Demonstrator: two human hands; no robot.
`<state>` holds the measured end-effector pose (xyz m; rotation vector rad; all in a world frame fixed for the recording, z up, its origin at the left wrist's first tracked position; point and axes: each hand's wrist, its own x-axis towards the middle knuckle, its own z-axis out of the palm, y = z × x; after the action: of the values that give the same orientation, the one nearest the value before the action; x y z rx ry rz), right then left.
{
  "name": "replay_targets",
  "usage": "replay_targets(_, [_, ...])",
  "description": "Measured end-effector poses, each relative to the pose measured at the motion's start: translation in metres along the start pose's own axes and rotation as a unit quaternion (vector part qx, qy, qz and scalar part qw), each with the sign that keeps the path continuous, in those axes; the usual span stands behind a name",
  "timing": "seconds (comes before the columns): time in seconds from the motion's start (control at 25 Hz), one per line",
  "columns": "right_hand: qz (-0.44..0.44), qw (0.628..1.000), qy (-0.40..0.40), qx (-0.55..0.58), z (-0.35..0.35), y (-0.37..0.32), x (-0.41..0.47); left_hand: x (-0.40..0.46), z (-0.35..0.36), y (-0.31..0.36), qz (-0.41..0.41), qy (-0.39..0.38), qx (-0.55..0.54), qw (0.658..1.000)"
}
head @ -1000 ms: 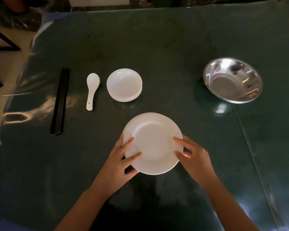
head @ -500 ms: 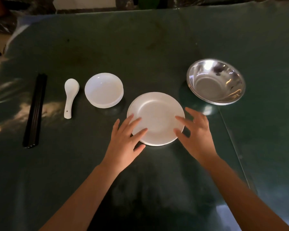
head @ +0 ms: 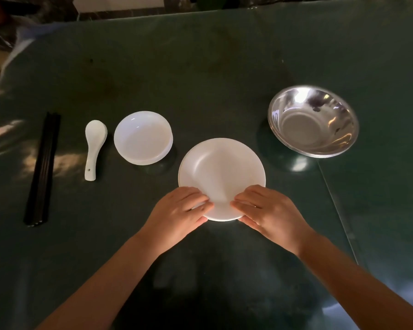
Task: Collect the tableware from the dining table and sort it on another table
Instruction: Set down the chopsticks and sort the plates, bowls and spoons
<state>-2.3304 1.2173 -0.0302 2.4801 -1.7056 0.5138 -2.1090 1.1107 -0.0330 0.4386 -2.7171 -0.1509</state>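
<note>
Hands pinch the near rim of the white plate (head: 221, 173): left hand (head: 180, 209) and right hand (head: 268, 210), fingers on top, probably aligning it in the sorted row on the bench (head: 200, 67). Beyond sit small dishes (head: 142, 136), spoon (head: 93, 146), chopsticks (head: 43, 163), steel bowls (head: 312, 120).

Hidden edges and cut-off parts

The near rim of the round white plate (head: 221, 173) lies under the fingers of the left hand (head: 177, 216) and the right hand (head: 271, 214), so how the fingertips meet its underside cannot be told. Both forearms run off the bottom edge. The dark green glossy table (head: 200, 79) is cut by the left, right and bottom edges. How many pieces sit in the white shallow dish stack (head: 143, 138), the shiny steel bowl stack (head: 312, 121) and the black chopstick bundle (head: 43, 167) is unclear.
</note>
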Motion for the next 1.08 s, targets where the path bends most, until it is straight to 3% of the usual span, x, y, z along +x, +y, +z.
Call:
replay_targets(0.6, [0.114, 0.993, -0.01, 0.019, 0.004, 0.051, 0.06, 0.06, 0.01, -0.034, -0.122, -0.004, 0.003, 0.992])
replay_targets(0.68, [0.125, 0.992, 0.02, 0.008, 0.005, 0.045, 0.056, 0.052, 0.012, -0.021, -0.196, 0.037, -0.027, 0.98])
replay_targets(0.72, [0.146, 0.989, 0.037, 0.008, 0.006, 0.039, 0.054, 0.048, 0.013, -0.01, -0.266, 0.08, -0.077, 0.958])
replay_targets(0.76, [0.195, 0.978, 0.062, 0.033, 0.007, 0.033, 0.051, 0.045, 0.013, 0.001, -0.355, 0.131, -0.151, 0.913])
replay_targets(0.8, [0.283, 0.95, 0.095, 0.089, 0.007, 0.024, 0.048, 0.045, 0.013, 0.011, -0.452, 0.175, -0.241, 0.841])
replay_targets(0.84, [0.395, 0.892, 0.132, 0.177, 0.008, 0.016, 0.044, 0.046, 0.012, 0.015, -0.54, 0.198, -0.33, 0.749])
replay_targets(0.88, [0.502, 0.806, 0.161, 0.27, 0.008, 0.01, 0.043, 0.049, 0.011, 0.015, -0.603, 0.211, -0.403, 0.655])
replay_targets(0.92, [0.588, 0.703, 0.176, 0.36, 0.008, 0.007, 0.045, 0.051, 0.013, 0.01, -0.637, 0.218, -0.451, 0.586])
replay_targets(0.96, [0.632, 0.62, 0.186, 0.426, 0.01, 0.009, 0.048, 0.054, 0.013, 0.005, -0.653, 0.217, -0.478, 0.546])
replay_targets(1.0, [0.653, 0.567, 0.185, 0.466, 0.008, 0.011, 0.052, 0.058, 0.011, -0.001, -0.657, 0.21, -0.495, 0.528])
replay_targets(1.08, [0.666, 0.542, 0.174, 0.482, 0.005, 0.018, 0.063, 0.066, 0.007, -0.008, -0.652, 0.187, -0.505, 0.533])
